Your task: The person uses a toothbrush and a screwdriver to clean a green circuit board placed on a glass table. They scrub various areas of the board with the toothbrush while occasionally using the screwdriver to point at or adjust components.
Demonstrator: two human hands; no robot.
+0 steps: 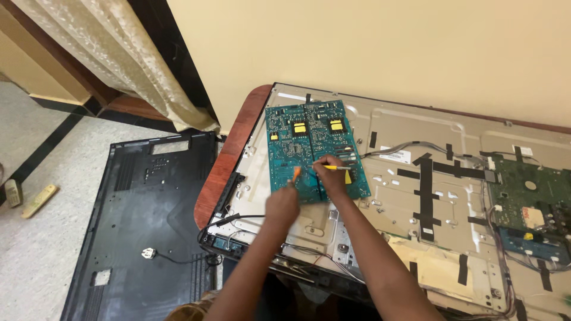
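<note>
Your left hand (282,204) grips a small orange-tipped tool (296,173) — its tip points up onto the blue-green circuit board (312,148). Your right hand (331,176) is closed on a yellow-handled tool (336,167), lying sideways — already over the board, nearer than the left.

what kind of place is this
Likely a home or small repair spot: an opened flat-screen television lies on a wooden table, its black back cover on the tiled floor, curtain nearby.
</note>
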